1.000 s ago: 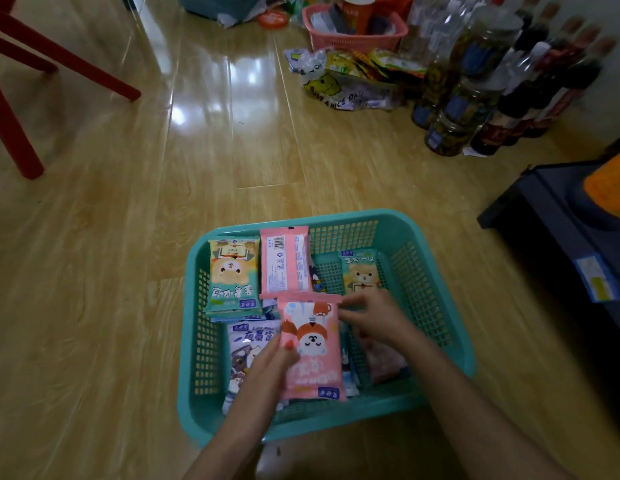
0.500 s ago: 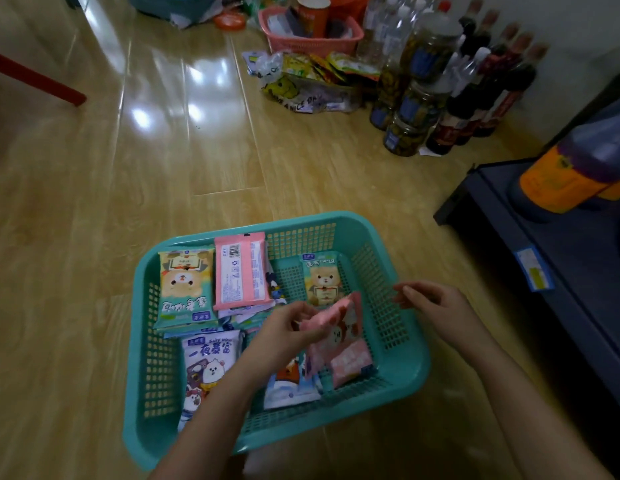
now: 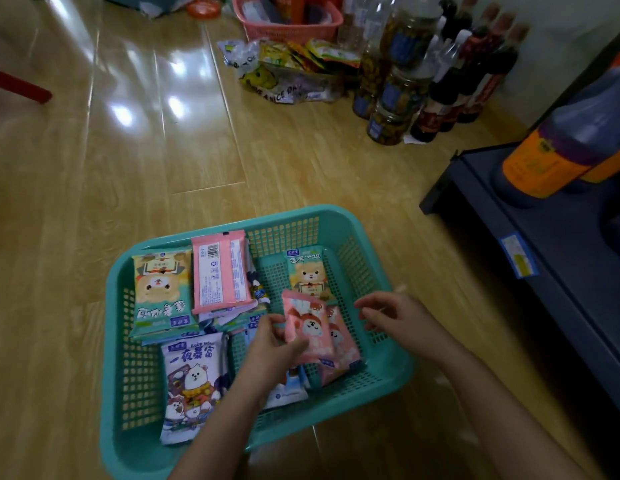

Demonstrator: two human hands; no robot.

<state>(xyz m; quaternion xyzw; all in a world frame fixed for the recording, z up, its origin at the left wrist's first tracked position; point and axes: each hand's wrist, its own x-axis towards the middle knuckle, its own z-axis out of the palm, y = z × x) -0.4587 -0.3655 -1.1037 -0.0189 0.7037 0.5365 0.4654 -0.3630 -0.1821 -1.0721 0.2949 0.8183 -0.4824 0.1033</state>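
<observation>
1. A teal basket [image 3: 294, 218] sits on a wooden floor [image 3: 94, 202], with snack packets lying flat inside.
2. The left hand [image 3: 272, 346] pinches a pink packet [image 3: 308, 327] by its left edge, holding it tilted above the basket's right half.
3. The right hand [image 3: 398, 317] hovers just beside the packet, fingers loosely bent. It seems to hold nothing, though its fingertips are blurred.
4. A green packet [image 3: 163, 289] lies at the back left.
</observation>
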